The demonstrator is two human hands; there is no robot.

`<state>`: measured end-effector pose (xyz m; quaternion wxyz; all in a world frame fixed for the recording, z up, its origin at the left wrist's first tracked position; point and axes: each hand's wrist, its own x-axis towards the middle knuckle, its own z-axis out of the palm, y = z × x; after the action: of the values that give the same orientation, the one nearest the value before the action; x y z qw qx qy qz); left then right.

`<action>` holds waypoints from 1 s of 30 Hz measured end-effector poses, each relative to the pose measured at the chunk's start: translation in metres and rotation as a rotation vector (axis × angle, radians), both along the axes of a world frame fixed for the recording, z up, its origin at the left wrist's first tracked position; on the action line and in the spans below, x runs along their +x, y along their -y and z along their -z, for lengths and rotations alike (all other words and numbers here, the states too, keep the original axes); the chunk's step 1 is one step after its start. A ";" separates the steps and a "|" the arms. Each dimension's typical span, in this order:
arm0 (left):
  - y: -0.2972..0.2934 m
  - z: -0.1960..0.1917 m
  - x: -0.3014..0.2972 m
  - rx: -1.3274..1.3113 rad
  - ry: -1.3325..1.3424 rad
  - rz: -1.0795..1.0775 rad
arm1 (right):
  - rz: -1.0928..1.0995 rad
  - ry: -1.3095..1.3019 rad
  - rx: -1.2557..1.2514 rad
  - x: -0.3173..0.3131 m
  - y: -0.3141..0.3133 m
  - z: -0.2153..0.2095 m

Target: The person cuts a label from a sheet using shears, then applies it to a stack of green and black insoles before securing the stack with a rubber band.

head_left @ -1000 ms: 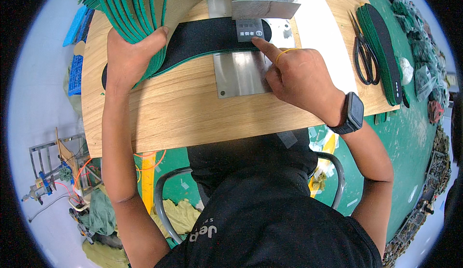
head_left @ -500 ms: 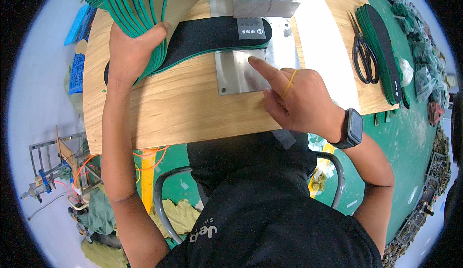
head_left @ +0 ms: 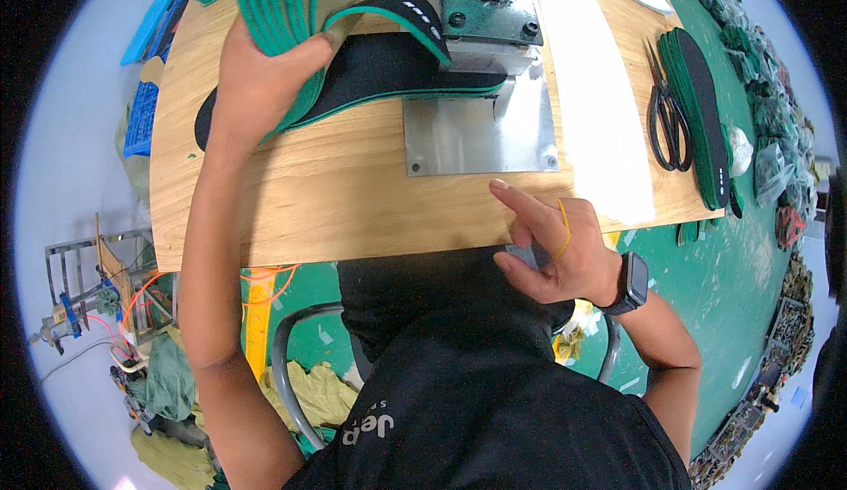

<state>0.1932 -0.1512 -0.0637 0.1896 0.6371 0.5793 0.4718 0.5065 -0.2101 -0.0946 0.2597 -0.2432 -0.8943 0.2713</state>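
My left hand [head_left: 265, 80] is wrapped round a thick stack of green-edged insoles [head_left: 281, 14], held up on its side. One insole [head_left: 401, 9] of that stack curls out to the right, black face up with white printing. Beneath the stack, a black insole with a green edge [head_left: 375, 71] lies flat, its right end on a metal plate [head_left: 481, 137] and partly covered by the metal block of a press [head_left: 490, 18]. My right hand [head_left: 560, 247] hovers at the table's front edge, thumb and index finger apart. A small greyish film piece [head_left: 527, 256] shows behind its fingers, over my lap.
Black-handled scissors [head_left: 669, 119] and another insole stack [head_left: 697, 111] lie on the right of the wooden table [head_left: 326, 199]. A white strip [head_left: 604, 128] runs between them and the press. Blue crates [head_left: 141, 124] stand left; bagged goods [head_left: 763, 93] line the far right floor.
My right hand has drawn back from the plate toward me. The press block now covers the flat insole's right end, where a label piece showed before. One held insole has curled out rightward.
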 end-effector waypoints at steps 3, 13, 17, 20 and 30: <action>0.002 0.002 0.001 -0.013 -0.081 -0.024 | 0.019 -0.026 -0.014 -0.002 0.006 0.001; 0.007 0.000 0.002 -0.037 -0.109 -0.076 | 0.024 0.020 0.015 -0.012 0.008 -0.013; 0.007 0.000 0.000 -0.037 -0.077 -0.053 | 0.014 -0.006 -0.008 -0.018 0.008 -0.008; 0.009 0.001 0.002 -0.052 -0.045 -0.059 | -0.018 -0.001 -0.040 -0.017 0.010 -0.005; 0.008 -0.001 0.016 -0.063 -0.320 -0.015 | -0.019 -0.037 -0.046 -0.020 0.016 -0.004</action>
<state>0.2097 -0.1591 -0.0623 0.1113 0.6936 0.6213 0.3472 0.4862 -0.2265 -0.0901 0.2680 -0.2356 -0.8850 0.2989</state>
